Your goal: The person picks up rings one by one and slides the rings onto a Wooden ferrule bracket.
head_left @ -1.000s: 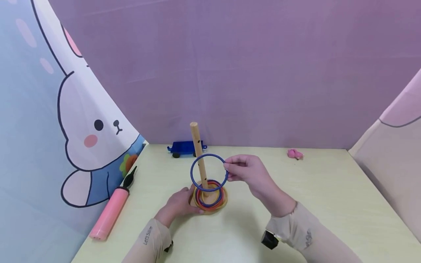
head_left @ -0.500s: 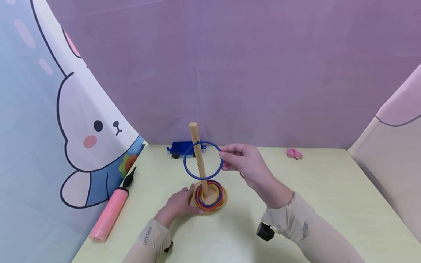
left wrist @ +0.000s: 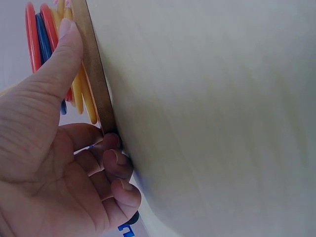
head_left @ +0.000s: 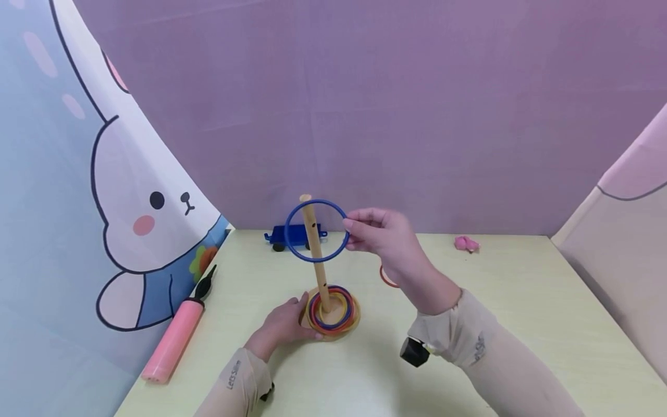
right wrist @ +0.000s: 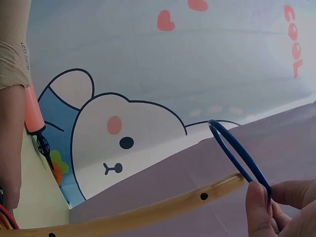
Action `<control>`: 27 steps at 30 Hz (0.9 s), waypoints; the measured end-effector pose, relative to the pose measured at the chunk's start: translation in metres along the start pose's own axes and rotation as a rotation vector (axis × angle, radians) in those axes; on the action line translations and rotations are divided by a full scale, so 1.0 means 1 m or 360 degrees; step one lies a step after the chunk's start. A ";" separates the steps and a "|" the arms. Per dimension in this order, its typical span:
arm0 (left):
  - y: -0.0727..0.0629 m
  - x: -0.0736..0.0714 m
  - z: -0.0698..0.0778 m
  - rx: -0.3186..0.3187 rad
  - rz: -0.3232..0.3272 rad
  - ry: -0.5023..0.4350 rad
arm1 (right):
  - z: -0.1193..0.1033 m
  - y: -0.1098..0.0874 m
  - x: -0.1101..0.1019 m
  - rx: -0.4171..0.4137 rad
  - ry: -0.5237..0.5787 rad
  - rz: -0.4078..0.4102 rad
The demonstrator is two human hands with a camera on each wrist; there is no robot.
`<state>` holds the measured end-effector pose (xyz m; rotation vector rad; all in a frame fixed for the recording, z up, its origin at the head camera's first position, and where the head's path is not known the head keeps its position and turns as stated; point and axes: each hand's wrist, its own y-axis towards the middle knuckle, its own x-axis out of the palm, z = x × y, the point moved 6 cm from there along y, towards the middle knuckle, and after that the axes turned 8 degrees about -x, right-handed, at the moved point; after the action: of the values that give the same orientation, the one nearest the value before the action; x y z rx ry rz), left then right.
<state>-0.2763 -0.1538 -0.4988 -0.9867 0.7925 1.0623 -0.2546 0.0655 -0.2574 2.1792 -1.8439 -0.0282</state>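
Note:
A wooden ring-toss stand [head_left: 321, 272] has a tall post and a flat base, with several blue, red and yellow rings [head_left: 346, 324] piled at its foot. My left hand [head_left: 285, 321] grips the edge of the base [left wrist: 98, 89]; its thumb lies on the upper side and its other fingers curl at the rim. Between thumb and fingers my right hand [head_left: 383, 234] pinches a blue ring [head_left: 318, 260]. That ring is raised near the top of the post, which shows through it in the head view. In the right wrist view, the blue ring [right wrist: 239, 153] overlaps the post's tip [right wrist: 237, 181].
A red ring [head_left: 387, 279] lies on the table, partly hidden behind my right wrist. Behind the post stands a blue toy wagon [head_left: 294, 234]. At the left edge lies a pink hand pump [head_left: 174, 341], and a small pink object [head_left: 466, 244] sits at the back right.
My right hand has lifted the blue ring upward and slightly left along the post. The red ring has come into view behind the wrist. My left hand stays on the base.

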 end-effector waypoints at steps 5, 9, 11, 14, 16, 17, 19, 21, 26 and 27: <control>0.000 0.000 -0.001 0.0006 0.0001 0.0014 | -0.003 0.006 0.002 -0.0014 0.0015 0.0033; 0.000 0.000 0.000 0.0015 0.0010 0.0006 | -0.005 0.010 0.004 -0.0037 0.0071 0.0058; -0.001 0.000 0.000 0.0019 0.0010 0.0000 | -0.005 0.012 0.004 -0.0042 0.0095 0.0072; 0.000 0.000 0.001 0.0022 0.0013 0.0004 | -0.002 0.015 0.004 -0.0027 0.0114 0.0097; 0.000 0.001 0.000 0.0017 0.0009 0.0005 | 0.000 0.015 0.003 -0.0009 0.0113 0.0108; 0.000 0.001 0.000 0.0011 0.0007 0.0000 | 0.001 0.016 0.002 -0.0002 0.0111 0.0110; 0.000 0.001 -0.001 -0.0001 0.0001 -0.0012 | 0.004 0.016 0.001 0.0017 0.0107 0.0122; 0.000 0.001 -0.001 -0.0006 -0.0002 -0.0025 | 0.006 0.017 0.000 0.0023 0.0104 0.0127; -0.001 0.000 0.000 -0.0003 0.0002 -0.0033 | 0.009 0.019 -0.001 0.0025 0.0121 0.0142; -0.001 0.000 0.000 0.0000 0.0002 -0.0030 | 0.010 0.019 0.000 0.0025 0.0125 0.0146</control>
<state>-0.2756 -0.1539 -0.4983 -0.9748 0.7776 1.0711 -0.2750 0.0612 -0.2626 2.0726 -1.9039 0.0898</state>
